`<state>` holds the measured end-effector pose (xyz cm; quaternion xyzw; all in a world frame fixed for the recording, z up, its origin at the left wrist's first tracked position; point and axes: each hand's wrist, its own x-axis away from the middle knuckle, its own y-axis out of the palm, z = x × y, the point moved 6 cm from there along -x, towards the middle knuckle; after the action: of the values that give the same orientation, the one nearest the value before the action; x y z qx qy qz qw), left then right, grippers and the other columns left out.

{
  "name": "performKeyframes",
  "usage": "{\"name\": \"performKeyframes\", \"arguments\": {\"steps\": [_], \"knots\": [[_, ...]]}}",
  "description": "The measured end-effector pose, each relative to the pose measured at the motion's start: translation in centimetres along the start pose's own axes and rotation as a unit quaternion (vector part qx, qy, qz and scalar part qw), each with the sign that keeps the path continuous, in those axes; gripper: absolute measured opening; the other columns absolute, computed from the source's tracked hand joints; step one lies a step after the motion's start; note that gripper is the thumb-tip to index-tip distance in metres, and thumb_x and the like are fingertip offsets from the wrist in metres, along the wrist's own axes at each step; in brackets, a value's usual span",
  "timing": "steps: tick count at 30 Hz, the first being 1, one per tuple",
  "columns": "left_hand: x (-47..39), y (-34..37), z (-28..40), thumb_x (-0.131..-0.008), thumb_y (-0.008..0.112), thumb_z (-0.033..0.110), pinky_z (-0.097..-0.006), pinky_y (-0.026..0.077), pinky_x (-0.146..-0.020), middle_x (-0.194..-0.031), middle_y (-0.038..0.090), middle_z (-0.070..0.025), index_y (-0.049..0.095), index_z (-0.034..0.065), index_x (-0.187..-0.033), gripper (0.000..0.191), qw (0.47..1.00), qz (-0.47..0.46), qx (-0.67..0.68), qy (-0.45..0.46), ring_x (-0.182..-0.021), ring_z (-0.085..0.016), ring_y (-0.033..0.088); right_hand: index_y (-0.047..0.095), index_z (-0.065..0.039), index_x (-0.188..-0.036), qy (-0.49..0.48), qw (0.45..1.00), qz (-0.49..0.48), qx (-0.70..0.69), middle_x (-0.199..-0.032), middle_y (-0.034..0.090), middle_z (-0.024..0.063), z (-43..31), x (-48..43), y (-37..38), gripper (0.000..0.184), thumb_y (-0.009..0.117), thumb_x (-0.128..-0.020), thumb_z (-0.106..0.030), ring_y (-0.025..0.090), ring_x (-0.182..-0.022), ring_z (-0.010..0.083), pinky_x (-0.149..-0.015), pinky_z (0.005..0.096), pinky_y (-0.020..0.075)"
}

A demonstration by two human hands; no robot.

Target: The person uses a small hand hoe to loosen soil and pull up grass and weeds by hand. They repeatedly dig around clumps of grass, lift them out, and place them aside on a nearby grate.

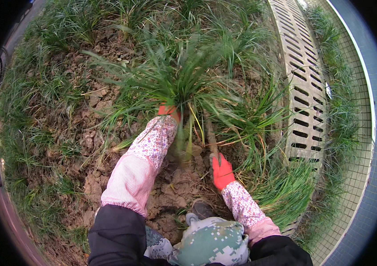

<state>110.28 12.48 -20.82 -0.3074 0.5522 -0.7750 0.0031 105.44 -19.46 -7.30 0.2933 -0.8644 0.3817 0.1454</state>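
My left hand (169, 111), in a red-orange glove, grips a large clump of long-leaved grass (182, 79) near its base. Leaves hide most of its fingers, and part of the clump is blurred. A slim wooden tool handle (211, 134), caked with soil, runs up from my right hand (222, 171), which is closed around its near end in a red glove. Grass covers the far end of the tool, so its head cannot be seen. Broken brown soil (172, 193) lies beneath both hands.
Cut-looking grass (285, 193) lies in a heap at my right, partly over a slotted drain cover (299, 109). Beyond runs a tiled edge (361, 143). Grass tufts (42, 136) grow at left. My camouflage-clad knee (213, 241) is just below my hands.
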Motion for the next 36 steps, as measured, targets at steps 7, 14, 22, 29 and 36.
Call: {"name": "performKeyframes", "arguments": {"steps": [7,14,22,29,36], "knots": [[0.2,-2.1,1.8,-0.096,0.059,0.028,-0.0422,0.054,-0.079,-0.105,0.070,-0.0115,0.067,0.0107,-0.118,0.029,0.980,0.140,0.084,0.117,-0.094,-0.033,0.068,0.052,0.002,-0.138,-0.010,0.999,0.027,-0.026,-0.107,0.069,0.0225,3.0,-0.2,1.4,0.052,0.052,-0.102,-0.036,0.066,-0.093,0.0364,-0.085,0.0429,0.0514],[2.0,-2.6,1.5,-0.092,0.062,0.029,-0.0484,0.048,-0.088,-0.117,0.064,-0.0148,0.062,0.0097,-0.124,0.037,0.982,0.151,0.082,0.078,-0.106,-0.033,0.061,0.059,-0.007,-0.112,-0.040,0.883,0.058,-0.464,-0.089,0.064,0.0089,0.0,-4.2,-0.4,0.032,0.049,-0.105,-0.037,0.064,-0.082,0.0193,-0.063,0.0351,0.0518],[8.7,-7.9,4.1,-0.082,0.071,0.038,-0.0602,0.031,-0.112,-0.146,0.047,-0.0184,0.048,0.0094,-0.142,0.070,0.931,0.361,-0.047,0.023,-0.137,-0.037,0.044,0.046,-0.004,-0.140,0.010,0.983,-0.070,-0.168,-0.127,0.060,0.0218,-3.1,-11.3,3.8,0.057,0.044,-0.104,-0.049,0.061,-0.110,0.0309,-0.095,0.0427,0.0475],[8.2,-7.0,3.6,-0.078,0.075,0.048,-0.0597,0.036,-0.110,-0.159,0.031,-0.0174,0.044,0.0120,-0.146,0.082,0.995,0.094,0.035,-0.010,-0.141,-0.044,0.036,0.036,-0.009,-0.153,0.101,0.947,-0.110,-0.284,-0.124,0.064,0.0220,5.1,-4.7,6.0,0.068,0.044,-0.102,-0.052,0.067,-0.099,0.0334,-0.083,0.0450,0.0557],[11.1,-9.1,4.1,-0.058,0.086,0.060,-0.0559,0.036,-0.111,-0.139,0.053,-0.0219,0.064,0.0202,-0.129,0.084,0.955,0.285,0.074,0.026,-0.133,-0.042,0.044,0.044,0.002,-0.145,-0.357,0.863,0.311,0.176,-0.123,0.064,0.0198,-7.7,-3.3,-9.1,0.055,0.058,-0.100,-0.027,0.063,-0.109,0.0285,-0.100,0.0411,0.0457]]}}
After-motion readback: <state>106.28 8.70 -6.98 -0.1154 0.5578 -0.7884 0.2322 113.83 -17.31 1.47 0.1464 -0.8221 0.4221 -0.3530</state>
